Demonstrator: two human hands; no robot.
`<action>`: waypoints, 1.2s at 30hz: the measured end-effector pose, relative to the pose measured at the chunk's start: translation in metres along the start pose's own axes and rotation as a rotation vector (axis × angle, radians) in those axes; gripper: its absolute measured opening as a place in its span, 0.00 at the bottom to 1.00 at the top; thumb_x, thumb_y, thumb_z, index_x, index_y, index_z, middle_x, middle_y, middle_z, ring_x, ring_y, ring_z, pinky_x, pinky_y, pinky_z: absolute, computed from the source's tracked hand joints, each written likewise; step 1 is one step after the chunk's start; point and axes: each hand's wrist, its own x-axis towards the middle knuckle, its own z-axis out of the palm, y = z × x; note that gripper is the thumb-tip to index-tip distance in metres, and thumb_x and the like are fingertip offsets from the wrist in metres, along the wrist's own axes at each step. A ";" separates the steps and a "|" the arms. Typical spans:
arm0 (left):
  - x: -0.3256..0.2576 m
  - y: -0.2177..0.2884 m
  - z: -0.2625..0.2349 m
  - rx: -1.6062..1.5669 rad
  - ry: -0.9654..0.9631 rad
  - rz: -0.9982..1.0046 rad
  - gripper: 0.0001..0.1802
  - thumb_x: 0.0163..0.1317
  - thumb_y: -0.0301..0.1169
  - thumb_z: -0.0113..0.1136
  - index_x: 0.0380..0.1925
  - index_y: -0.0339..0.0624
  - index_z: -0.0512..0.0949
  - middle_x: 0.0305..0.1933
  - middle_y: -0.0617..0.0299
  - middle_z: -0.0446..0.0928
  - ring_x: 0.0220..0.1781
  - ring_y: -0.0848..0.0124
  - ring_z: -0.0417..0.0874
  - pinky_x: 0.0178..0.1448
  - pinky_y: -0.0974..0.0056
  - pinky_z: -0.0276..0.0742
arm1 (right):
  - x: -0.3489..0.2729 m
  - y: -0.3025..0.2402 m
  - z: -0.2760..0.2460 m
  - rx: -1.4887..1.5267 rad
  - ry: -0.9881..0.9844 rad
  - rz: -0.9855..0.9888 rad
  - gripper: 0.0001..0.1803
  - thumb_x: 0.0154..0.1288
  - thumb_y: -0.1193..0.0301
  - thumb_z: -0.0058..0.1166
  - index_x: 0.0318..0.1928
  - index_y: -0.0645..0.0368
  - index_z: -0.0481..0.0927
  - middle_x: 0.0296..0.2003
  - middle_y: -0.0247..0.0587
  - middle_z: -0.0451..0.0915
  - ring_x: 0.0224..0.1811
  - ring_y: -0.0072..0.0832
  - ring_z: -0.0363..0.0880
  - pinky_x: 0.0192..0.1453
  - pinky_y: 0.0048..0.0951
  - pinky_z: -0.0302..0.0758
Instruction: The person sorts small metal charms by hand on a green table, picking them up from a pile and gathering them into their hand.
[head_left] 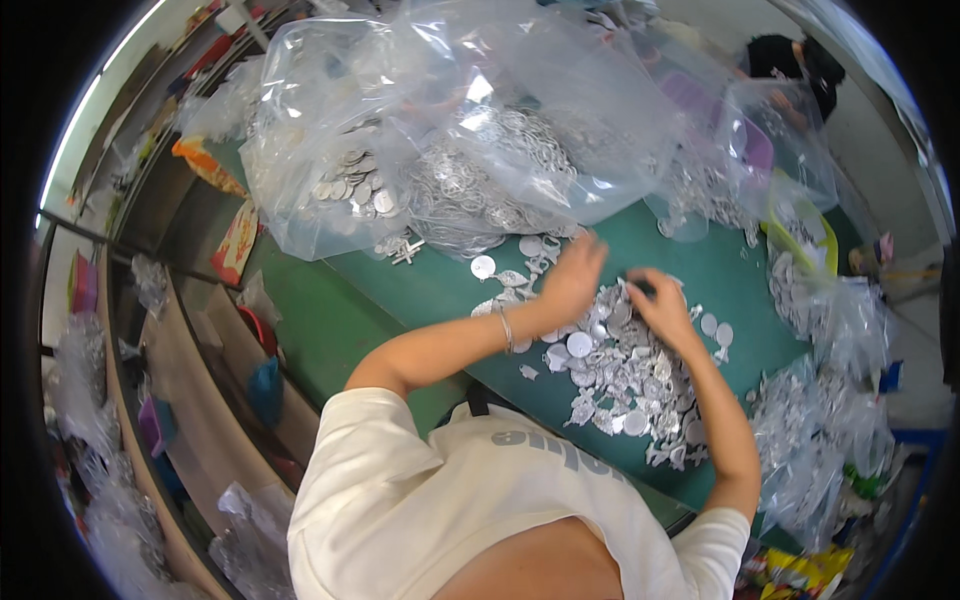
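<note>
Wooden shelves [195, 400]; blue bag [265, 390]

The counter [425, 290] is green. Brown shelves [200, 430] stand on the left, a pale wall [868, 140] on the right. A long light [131, 37] shines at top left.

wearer's hands [575, 280]: 2 | bracelet [507, 330]: 1 | silver pieces [640, 385]: uncountable | lime basket [830, 246]: 1 | co-worker [776, 57]: 1

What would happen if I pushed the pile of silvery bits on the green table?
The silvery pile would probably spread apart, since its bits look loose and jumbled. Its round discs look thin and mostly lie flat, so they'd likely slide over the green table rather than roll.
</note>
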 end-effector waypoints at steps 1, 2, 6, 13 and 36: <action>0.011 -0.010 -0.002 0.137 0.024 -0.056 0.25 0.51 0.22 0.52 0.52 0.29 0.63 0.57 0.37 0.62 0.60 0.44 0.63 0.64 0.54 0.60 | 0.013 0.007 0.005 -0.032 0.078 -0.086 0.17 0.54 0.69 0.55 0.44 0.64 0.76 0.44 0.52 0.77 0.47 0.43 0.75 0.51 0.33 0.70; 0.022 -0.021 -0.001 0.116 -0.052 -0.165 0.25 0.54 0.28 0.52 0.53 0.31 0.64 0.59 0.38 0.61 0.61 0.45 0.63 0.64 0.52 0.58 | 0.029 0.018 0.012 -0.063 0.154 -0.177 0.19 0.54 0.68 0.56 0.46 0.63 0.75 0.46 0.52 0.76 0.50 0.44 0.74 0.54 0.34 0.69; 0.019 -0.027 0.014 0.339 0.000 -0.202 0.28 0.60 0.43 0.50 0.53 0.33 0.66 0.60 0.39 0.60 0.61 0.47 0.61 0.63 0.47 0.55 | 0.041 0.029 0.019 -0.379 -0.024 -0.131 0.24 0.57 0.58 0.53 0.53 0.54 0.73 0.62 0.48 0.61 0.66 0.48 0.54 0.66 0.45 0.54; -0.027 0.007 0.005 0.070 -0.118 0.021 0.28 0.59 0.41 0.52 0.54 0.32 0.65 0.57 0.39 0.61 0.61 0.47 0.60 0.64 0.44 0.53 | -0.029 0.004 -0.006 -0.194 -0.209 -0.161 0.19 0.56 0.62 0.55 0.47 0.57 0.77 0.54 0.44 0.71 0.58 0.42 0.66 0.61 0.40 0.62; -0.052 0.066 -0.019 -0.048 -0.340 0.382 0.32 0.53 0.37 0.59 0.58 0.40 0.63 0.66 0.51 0.56 0.67 0.47 0.54 0.65 0.43 0.53 | -0.111 -0.021 -0.001 -0.361 0.187 -0.042 0.23 0.52 0.69 0.58 0.51 0.58 0.71 0.53 0.42 0.69 0.61 0.42 0.62 0.63 0.43 0.57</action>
